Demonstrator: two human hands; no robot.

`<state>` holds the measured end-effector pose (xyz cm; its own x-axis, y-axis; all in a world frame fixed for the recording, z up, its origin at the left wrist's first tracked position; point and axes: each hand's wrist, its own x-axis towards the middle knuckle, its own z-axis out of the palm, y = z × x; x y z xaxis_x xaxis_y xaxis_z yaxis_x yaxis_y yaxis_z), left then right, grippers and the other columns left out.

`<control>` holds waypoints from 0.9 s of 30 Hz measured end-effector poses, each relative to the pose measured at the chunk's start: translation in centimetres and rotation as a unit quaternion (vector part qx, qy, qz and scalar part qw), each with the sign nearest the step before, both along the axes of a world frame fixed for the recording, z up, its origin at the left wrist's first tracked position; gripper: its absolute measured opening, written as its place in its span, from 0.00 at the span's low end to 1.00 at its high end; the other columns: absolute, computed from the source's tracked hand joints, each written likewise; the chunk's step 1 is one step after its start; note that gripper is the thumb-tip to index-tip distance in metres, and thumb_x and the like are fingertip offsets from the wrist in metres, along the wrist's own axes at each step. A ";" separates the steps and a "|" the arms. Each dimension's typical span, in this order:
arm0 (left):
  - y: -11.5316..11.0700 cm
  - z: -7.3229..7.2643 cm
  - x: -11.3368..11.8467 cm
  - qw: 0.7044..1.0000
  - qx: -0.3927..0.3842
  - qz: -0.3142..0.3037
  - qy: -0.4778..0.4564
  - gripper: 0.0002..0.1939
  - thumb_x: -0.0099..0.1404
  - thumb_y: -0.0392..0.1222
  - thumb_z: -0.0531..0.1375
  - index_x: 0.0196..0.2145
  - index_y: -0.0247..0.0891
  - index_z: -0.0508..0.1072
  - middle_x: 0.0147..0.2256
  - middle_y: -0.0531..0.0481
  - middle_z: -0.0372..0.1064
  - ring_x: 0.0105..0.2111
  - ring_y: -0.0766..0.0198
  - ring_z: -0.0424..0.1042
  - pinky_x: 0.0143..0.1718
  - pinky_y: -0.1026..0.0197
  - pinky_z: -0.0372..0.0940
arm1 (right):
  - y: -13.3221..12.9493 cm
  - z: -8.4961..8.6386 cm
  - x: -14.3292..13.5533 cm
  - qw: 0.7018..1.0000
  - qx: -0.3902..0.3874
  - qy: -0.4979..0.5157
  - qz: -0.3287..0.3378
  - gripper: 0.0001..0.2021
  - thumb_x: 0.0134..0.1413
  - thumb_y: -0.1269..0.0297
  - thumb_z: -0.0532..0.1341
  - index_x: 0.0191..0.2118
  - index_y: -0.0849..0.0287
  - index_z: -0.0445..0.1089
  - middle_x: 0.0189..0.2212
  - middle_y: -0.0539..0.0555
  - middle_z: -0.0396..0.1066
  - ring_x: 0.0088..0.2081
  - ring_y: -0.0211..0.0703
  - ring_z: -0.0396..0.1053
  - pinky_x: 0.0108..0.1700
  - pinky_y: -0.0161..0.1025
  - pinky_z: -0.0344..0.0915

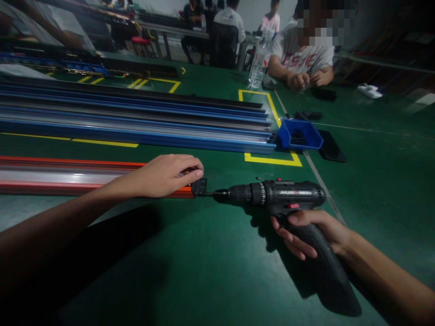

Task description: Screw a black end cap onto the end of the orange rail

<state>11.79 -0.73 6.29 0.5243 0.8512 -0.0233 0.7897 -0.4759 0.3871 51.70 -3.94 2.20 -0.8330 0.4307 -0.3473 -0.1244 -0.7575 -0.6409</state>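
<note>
My right hand [306,231] is wrapped around the handle of a black cordless drill [288,192]. The drill lies level, and its long bit points left at a black end bracket [201,186]. That bracket sits on the end of a long red-orange metal profile [68,175] with a silvery middle. My left hand [166,175] grips the same end of the profile from above, its fingers curled over by the bracket. Whether the bit tip sits in a screw is too small to tell. A small loose screw [258,178] lies behind the drill's chuck.
Several blue and black profiles [136,131] lie side by side farther back. A blue bin [301,136] with small black parts stands at their right end, next to a black phone-like slab [331,146]. Beyond are a plastic bottle [261,61] and a seated person [302,63].
</note>
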 end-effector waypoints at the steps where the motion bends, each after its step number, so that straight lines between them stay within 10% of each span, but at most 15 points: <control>1: 0.0 0.0 0.0 1.000 0.000 0.000 0.000 0.23 0.77 0.58 0.47 0.47 0.43 0.76 0.45 0.48 0.77 0.43 0.57 0.73 0.41 0.58 0.61 | 0.0 0.0 0.0 1.000 0.000 0.001 -0.001 0.15 0.60 0.64 0.63 0.47 0.68 0.79 0.30 0.54 0.76 0.17 0.30 0.69 0.28 0.34 0.76; 27: -0.1 0.1 0.1 1.000 0.000 -0.002 -0.006 0.23 0.77 0.58 0.47 0.47 0.43 0.76 0.44 0.49 0.77 0.41 0.57 0.73 0.40 0.58 0.60 | 0.0 0.1 0.0 1.000 0.008 0.001 -0.002 0.15 0.60 0.64 0.63 0.47 0.69 0.79 0.30 0.54 0.76 0.18 0.31 0.70 0.28 0.33 0.76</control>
<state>11.87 -0.79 6.38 0.5281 0.8490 -0.0180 0.7833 -0.4788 0.3964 51.72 -3.98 2.26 -0.8321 0.4398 -0.3379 -0.1293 -0.7463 -0.6529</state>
